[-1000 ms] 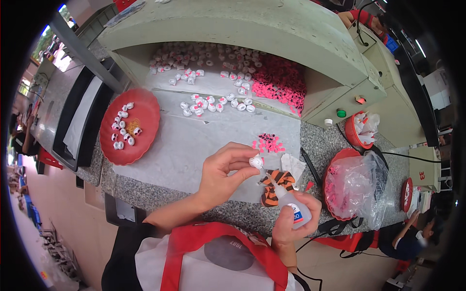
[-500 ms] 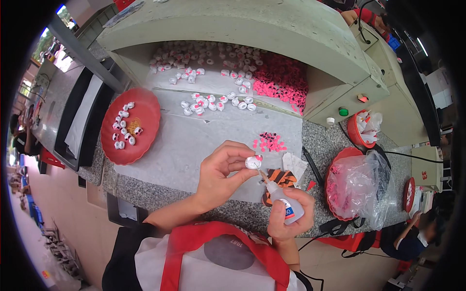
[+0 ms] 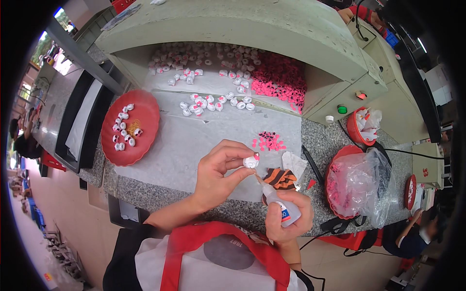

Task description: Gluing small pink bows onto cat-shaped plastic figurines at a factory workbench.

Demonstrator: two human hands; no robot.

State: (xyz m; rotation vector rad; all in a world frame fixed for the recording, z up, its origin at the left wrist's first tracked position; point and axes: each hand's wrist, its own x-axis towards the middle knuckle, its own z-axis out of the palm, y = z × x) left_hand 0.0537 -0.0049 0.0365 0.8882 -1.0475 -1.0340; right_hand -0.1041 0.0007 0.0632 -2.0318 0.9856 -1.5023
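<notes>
Between the thumb and fingers of my left hand [image 3: 217, 170] is a small white rounded piece [image 3: 251, 161] with a pink spot on its upper side. My right hand [image 3: 290, 218] grips a clear squeeze bottle of liquid [image 3: 285, 207], tilted so its thin nozzle points up and left at the lower side of the piece. Whether the tip touches the piece I cannot tell. Just beyond my hands lies a scatter of small pink and dark discs [image 3: 268, 141] on the pale sheet [image 3: 194, 145]. An orange and black striped cloth [image 3: 280, 179] lies behind the bottle.
A red scalloped dish [image 3: 150, 111] at the left bears several white pieces. More white pieces [image 3: 199, 103] and a pink heap [image 3: 279, 80] lie in and before the metal cabinet [image 3: 233, 29]. At the right stand a red tray with a plastic bag [image 3: 364, 184] and a red basket [image 3: 357, 133].
The white piece has turned a little in my left fingers and sits slightly further left. My right hand and the bottle have shifted slightly left with it.
</notes>
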